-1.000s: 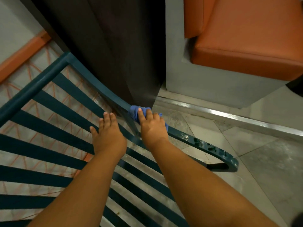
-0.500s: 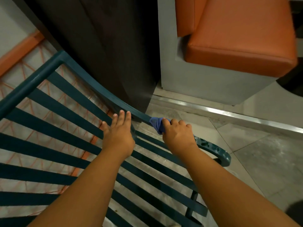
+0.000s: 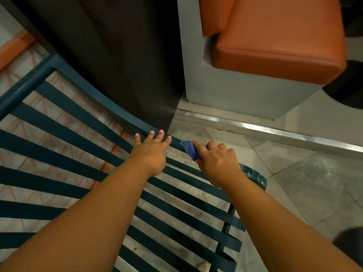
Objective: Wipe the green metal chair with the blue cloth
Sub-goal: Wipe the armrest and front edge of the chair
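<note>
On the left, the green metal chair (image 3: 64,132) filled most of the view. Its long flat bars ran side by side, and a patterned floor (image 3: 17,79) with orange lines showed between them. A dark panel (image 3: 110,55) stood behind the chair's curved side rail.

In the middle, the left hand (image 3: 151,154) lay flat on the chair. Its fingers were straight and a little spread, with the tips touching the side rail. It held nothing.

Just to the right, the blue cloth (image 3: 189,149) was bunched up on the same rail. The right hand (image 3: 216,163) gripped it with curled fingers and pressed it onto the rail. The two hands were near each other but not touching.

Further right lay a grey tiled floor (image 3: 306,183) with a shiny metal strip (image 3: 275,132) across it. Above that sat an orange seat (image 3: 279,36) on a grey base (image 3: 235,91).
</note>
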`<state>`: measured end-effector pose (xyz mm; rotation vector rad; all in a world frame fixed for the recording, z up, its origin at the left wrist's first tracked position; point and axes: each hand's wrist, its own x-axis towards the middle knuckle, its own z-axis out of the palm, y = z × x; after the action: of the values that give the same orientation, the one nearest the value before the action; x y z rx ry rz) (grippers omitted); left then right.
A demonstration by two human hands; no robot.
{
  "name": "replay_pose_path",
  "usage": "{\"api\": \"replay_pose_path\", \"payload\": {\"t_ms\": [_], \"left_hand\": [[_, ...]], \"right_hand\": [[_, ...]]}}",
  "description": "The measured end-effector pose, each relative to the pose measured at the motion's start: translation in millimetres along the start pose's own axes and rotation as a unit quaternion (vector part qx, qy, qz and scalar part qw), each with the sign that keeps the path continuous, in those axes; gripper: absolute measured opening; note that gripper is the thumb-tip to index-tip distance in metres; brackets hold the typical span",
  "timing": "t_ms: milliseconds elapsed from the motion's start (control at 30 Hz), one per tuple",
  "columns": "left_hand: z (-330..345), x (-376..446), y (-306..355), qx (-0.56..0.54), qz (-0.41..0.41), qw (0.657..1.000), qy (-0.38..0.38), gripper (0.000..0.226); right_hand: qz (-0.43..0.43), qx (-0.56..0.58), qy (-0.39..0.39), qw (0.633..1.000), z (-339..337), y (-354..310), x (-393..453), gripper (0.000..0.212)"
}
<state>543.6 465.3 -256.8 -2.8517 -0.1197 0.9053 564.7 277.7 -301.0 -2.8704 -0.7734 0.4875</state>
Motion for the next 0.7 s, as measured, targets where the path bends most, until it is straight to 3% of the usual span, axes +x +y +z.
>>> {"api": "replay_pose_path", "payload": {"t_ms": [200, 400, 533, 700], "left_hand": [[-12.7, 4.9, 6.6, 0.084, -0.011, 0.996, -0.026, 0.077], [-12.7, 13.7, 17.3, 0.134, -0.035, 0.990, -0.024, 0.077], [-12.3, 15.4, 22.5, 0.133, -0.042, 0.990, -0.018, 0.075], [-7.3, 12.4, 23.5, 0.099, -0.047, 0.994, -0.013, 0.075]], "right_hand": [[0.045, -0.037, -0.037, 0.998, -8.8, -28.8, 20.7, 0.060], [0.004, -0.019, 0.044, 0.999, 5.6, -13.7, 10.3, 0.059], [0.022, -0.020, 0.043, 0.999, 8.5, 5.8, -10.0, 0.057], [0.051, -0.027, -0.002, 0.998, -2.7, -16.4, 6.1, 0.058]]}}
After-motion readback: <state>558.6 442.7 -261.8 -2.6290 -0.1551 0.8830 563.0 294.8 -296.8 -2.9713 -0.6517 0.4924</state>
